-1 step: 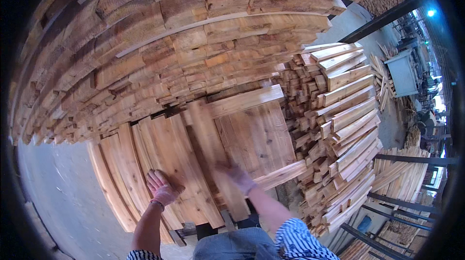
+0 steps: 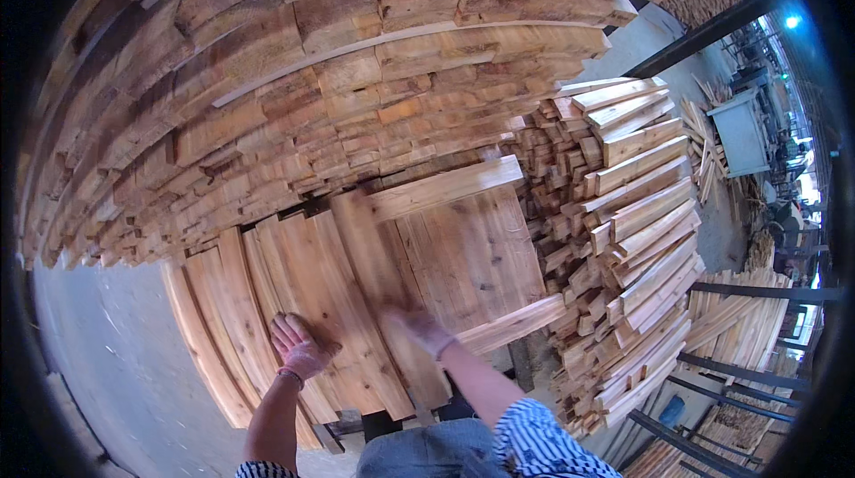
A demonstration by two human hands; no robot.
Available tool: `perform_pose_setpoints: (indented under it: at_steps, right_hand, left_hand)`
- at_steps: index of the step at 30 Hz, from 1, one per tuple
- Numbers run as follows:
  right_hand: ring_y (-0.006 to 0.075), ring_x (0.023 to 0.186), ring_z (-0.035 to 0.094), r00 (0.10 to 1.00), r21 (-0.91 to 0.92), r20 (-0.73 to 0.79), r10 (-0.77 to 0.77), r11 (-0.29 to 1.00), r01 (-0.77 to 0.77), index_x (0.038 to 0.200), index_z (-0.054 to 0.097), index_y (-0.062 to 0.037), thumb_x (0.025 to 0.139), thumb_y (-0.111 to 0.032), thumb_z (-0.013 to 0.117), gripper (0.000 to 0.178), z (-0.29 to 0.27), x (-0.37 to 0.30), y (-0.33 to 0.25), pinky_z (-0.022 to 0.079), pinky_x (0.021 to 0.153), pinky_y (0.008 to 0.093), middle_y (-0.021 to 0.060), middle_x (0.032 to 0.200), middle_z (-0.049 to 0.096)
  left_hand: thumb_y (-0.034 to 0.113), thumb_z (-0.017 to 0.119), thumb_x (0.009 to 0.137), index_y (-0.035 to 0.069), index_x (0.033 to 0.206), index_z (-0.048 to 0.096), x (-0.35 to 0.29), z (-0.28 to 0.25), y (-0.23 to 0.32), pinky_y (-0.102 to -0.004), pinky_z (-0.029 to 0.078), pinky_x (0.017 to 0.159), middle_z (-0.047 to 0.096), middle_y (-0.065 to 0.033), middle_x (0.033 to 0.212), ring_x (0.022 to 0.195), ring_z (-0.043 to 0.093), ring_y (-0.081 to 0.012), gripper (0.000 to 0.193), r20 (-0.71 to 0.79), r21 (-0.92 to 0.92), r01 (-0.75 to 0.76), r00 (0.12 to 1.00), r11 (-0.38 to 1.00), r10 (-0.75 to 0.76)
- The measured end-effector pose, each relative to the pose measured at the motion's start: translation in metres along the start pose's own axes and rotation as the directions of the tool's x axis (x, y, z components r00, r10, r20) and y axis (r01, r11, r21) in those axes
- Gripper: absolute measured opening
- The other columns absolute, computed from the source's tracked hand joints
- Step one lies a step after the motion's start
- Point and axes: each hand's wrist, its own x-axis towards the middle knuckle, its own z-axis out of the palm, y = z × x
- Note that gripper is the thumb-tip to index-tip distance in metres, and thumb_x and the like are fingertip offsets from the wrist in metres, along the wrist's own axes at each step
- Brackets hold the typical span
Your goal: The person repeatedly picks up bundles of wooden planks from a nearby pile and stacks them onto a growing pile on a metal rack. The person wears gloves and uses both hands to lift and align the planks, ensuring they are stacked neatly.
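Note:
Several wooden boards lie side by side before me. My left hand (image 2: 303, 349) rests on the wide board (image 2: 338, 318), its fingers stretched out and pressed flat. My right hand (image 2: 419, 333) is on a blurred narrow board (image 2: 374, 246) just right of it. Motion smears the right fingers, so their grip cannot be made out. To the right lies a broad wooden panel (image 2: 472, 255) with a lighter strip (image 2: 445, 188) along its far edge and another strip (image 2: 512, 322) along its near edge.
A tall stack of timber (image 2: 338, 59) rises beyond the boards. On the right is a big pile of loose wood pieces (image 2: 641, 237). Dark metal bars (image 2: 748, 291) stick out past that pile. Grey floor (image 2: 116, 326) shows at left, and a pale cabinet (image 2: 741, 132) stands far right.
My right hand and the narrow board under it have shifted left, closer to the wide board. My left hand is in nearly the same place.

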Motion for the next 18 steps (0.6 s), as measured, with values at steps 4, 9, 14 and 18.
perform_pose_setpoints:
  at_steps: [4,9,14,18]
  right_hand:
    - [0.0416,0.133,0.045,0.983,-0.339,-0.182,0.018,0.937,-0.08,0.152,0.021,0.0031,0.079,-0.053,0.075,0.106,0.052,0.009,-0.007,0.036,0.111,0.0426,0.0316,0.144,0.044]
    - [0.0454,0.123,0.051,0.815,-0.938,-0.313,-0.487,0.291,-0.187,0.146,0.029,0.0027,0.08,-0.05,0.072,0.095,0.094,0.003,-0.017,0.043,0.104,0.0482,0.0325,0.142,0.041]
    - [0.0393,0.126,0.051,0.95,-0.763,-0.26,-0.173,0.64,-0.092,0.147,0.031,-0.0017,0.082,-0.046,0.066,0.086,0.038,-0.009,-0.028,0.043,0.103,0.047,0.0273,0.145,0.041]
    - [0.0413,0.123,0.053,0.963,-0.821,-0.242,-0.12,0.555,-0.138,0.156,0.014,-0.0042,0.082,-0.044,0.067,0.099,-0.012,-0.037,-0.087,0.046,0.101,0.0474,0.0264,0.139,0.049]
  left_hand:
    - [0.071,0.072,0.066,-0.012,0.149,-0.011,0.001,-0.001,-0.015,-0.0644,-0.001,0.115,-0.011,-0.0397,0.154,0.144,-0.013,-0.057,0.143,0.076,0.043,-0.022,0.997,0.999,0.019]
    - [0.074,0.071,0.067,-0.008,0.149,-0.019,0.01,-0.021,0.005,-0.0627,-0.005,0.116,-0.018,-0.0369,0.155,0.144,-0.018,-0.0544,0.146,0.206,-0.006,0.072,0.976,0.997,-0.069]
    - [0.078,0.065,0.069,-0.008,0.148,0.028,0.015,-0.006,-0.003,-0.0648,0.024,0.111,0.025,-0.04,0.149,0.137,0.029,-0.0555,0.123,-0.132,0.206,-0.178,0.969,0.962,0.207]
    - [0.077,0.058,0.078,-0.001,0.141,0.044,0.025,0.036,-0.028,-0.0609,0.045,0.095,0.049,-0.0284,0.139,0.12,0.051,-0.0506,0.101,-0.482,0.713,-0.144,0.611,0.687,0.628]
